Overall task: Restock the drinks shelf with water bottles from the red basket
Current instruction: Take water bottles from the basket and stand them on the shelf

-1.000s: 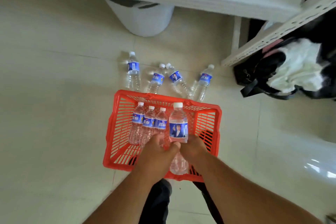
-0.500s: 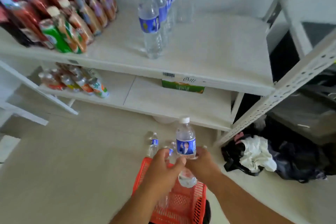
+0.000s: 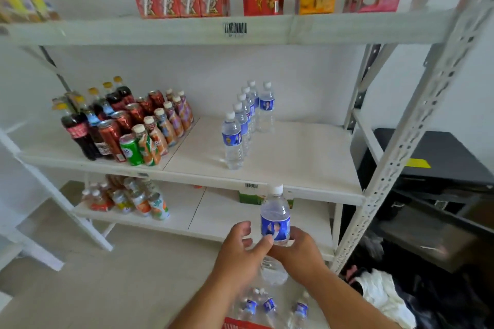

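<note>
The person holds a water bottle (image 3: 275,219) upright in front of the shelf unit, below the front edge of the drinks shelf (image 3: 307,168); the right hand (image 3: 299,254) has its fingers closed around the bottle's middle, while the left hand (image 3: 238,256) touches it with the thumb, its other fingers loosely spread. On that shelf a row of water bottles (image 3: 246,120) runs front to back, well apart from the soda bottles and cans (image 3: 125,125) at the left. At the bottom edge a sliver of the red basket (image 3: 240,324) shows, and the blurred bottles on the floor (image 3: 267,304) seem to lie just beyond it.
</note>
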The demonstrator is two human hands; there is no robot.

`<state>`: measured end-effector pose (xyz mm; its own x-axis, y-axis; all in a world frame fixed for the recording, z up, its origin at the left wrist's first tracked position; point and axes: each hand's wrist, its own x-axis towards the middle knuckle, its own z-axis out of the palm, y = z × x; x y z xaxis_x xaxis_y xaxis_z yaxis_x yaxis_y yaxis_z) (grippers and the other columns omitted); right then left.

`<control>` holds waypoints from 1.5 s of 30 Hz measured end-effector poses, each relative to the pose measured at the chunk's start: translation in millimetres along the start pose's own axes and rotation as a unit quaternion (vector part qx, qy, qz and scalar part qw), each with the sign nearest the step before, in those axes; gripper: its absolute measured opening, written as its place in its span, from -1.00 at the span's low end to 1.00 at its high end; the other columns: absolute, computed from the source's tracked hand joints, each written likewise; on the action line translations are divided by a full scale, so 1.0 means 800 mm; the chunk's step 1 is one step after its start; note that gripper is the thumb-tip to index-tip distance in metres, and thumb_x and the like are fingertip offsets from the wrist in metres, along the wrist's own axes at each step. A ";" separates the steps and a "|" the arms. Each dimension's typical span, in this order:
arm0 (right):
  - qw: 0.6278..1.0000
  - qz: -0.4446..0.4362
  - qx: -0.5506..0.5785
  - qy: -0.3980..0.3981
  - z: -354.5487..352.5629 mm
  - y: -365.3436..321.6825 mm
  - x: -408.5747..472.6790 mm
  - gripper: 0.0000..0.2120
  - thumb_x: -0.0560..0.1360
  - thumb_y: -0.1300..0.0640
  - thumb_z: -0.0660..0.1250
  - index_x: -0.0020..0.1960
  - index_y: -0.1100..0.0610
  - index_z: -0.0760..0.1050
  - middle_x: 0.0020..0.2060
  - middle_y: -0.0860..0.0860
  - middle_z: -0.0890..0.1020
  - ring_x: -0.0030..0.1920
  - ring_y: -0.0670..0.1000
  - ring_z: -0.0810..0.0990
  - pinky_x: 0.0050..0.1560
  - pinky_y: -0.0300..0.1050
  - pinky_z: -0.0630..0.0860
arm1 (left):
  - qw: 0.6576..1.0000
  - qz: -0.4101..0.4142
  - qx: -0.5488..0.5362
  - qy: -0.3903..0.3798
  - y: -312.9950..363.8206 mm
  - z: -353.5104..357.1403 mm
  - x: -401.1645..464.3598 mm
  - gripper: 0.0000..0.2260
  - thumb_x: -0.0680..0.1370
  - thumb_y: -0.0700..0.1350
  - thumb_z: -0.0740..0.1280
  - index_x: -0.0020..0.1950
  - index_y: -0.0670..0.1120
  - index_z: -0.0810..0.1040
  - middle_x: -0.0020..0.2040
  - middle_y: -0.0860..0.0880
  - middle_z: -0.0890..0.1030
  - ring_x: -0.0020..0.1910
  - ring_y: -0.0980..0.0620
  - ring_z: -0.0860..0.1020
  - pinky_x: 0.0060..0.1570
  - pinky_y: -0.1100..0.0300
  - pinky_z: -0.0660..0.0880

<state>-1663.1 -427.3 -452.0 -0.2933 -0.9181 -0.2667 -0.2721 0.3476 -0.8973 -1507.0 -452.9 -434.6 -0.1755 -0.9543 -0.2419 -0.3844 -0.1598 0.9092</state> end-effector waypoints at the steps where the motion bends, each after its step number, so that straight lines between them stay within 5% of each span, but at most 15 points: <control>1: 1.000 -0.009 0.001 0.007 0.002 -0.008 -0.004 -0.81 0.35 -0.01 0.64 -0.10 -0.08 0.67 -0.27 -0.15 0.73 -0.19 -0.14 0.70 -0.15 -0.15 0.56 | 1.000 0.013 -0.001 0.001 0.006 -0.003 -0.002 -0.39 0.47 0.23 0.43 0.46 0.11 0.34 0.34 0.19 0.44 0.27 0.20 0.49 0.24 0.14 0.48; 9: 0.998 -0.061 -0.016 0.030 -0.004 -0.055 -0.009 -0.75 0.39 0.04 0.62 -0.11 -0.16 0.57 -0.19 -0.19 0.66 -0.15 -0.16 0.64 -0.21 -0.32 0.44 | 0.998 0.068 -0.008 0.007 0.032 -0.019 0.005 -0.40 0.44 0.26 0.44 0.42 0.12 0.39 0.33 0.20 0.47 0.24 0.23 0.50 0.16 0.19 0.49; 18: 0.997 -0.071 -0.009 0.028 -0.032 -0.080 0.059 -0.78 0.38 0.00 0.62 -0.14 -0.17 0.58 -0.26 -0.24 0.68 -0.17 -0.20 0.65 -0.12 -0.22 0.55 | 0.997 0.079 -0.010 0.020 0.072 -0.003 0.070 -0.33 0.46 0.29 0.42 0.50 0.11 0.33 0.40 0.17 0.46 0.31 0.15 0.49 0.13 0.22 0.46; 25: 0.998 -0.061 -0.003 0.023 -0.063 -0.094 0.189 -0.71 0.38 -0.03 0.60 0.05 -0.11 0.61 -0.09 -0.17 0.70 -0.08 -0.09 0.68 -0.10 -0.13 0.57 | 0.997 0.058 -0.024 0.049 0.118 0.029 0.171 -0.34 0.49 0.22 0.43 0.51 0.07 0.31 0.45 0.10 0.42 0.32 0.11 0.49 0.31 0.03 0.49; 36: 0.999 -0.035 0.005 0.012 -0.075 -0.119 0.421 -0.77 0.46 0.07 0.54 -0.14 -0.12 0.48 -0.22 -0.24 0.60 -0.19 -0.13 0.62 -0.06 -0.09 0.59 | 0.994 0.018 0.002 0.104 0.171 0.072 0.376 -0.35 0.49 0.21 0.42 0.51 0.07 0.30 0.46 0.08 0.41 0.26 0.13 0.49 0.26 0.09 0.47; 41: 1.000 -0.022 -0.006 -0.004 -0.057 -0.134 0.484 -0.73 0.24 -0.09 0.53 -0.09 -0.09 0.60 -0.22 -0.08 0.77 -0.15 -0.01 0.76 -0.01 0.05 0.72 | 0.993 0.006 0.006 0.120 0.171 0.077 0.427 -0.45 0.47 0.21 0.41 0.39 0.07 0.38 0.29 0.10 0.49 0.23 0.09 0.51 0.22 0.07 0.49; 45: 0.998 -0.053 -0.034 -0.008 -0.048 -0.140 0.507 -0.85 0.36 0.00 0.54 -0.09 -0.04 0.64 -0.29 -0.10 0.74 -0.24 -0.02 0.74 -0.13 -0.02 0.70 | 0.992 0.000 0.006 0.125 0.169 0.081 0.438 -0.61 0.49 0.18 0.41 0.24 0.10 0.42 0.09 0.20 0.51 0.15 0.13 0.54 0.07 0.18 0.45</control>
<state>-1787.0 -830.9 -446.2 -0.2445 -0.9531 -0.1786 -0.3628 0.2607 -0.8946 -1679.2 -792.4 -418.2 0.0540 -0.9874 -0.1490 -0.3958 -0.1582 0.9046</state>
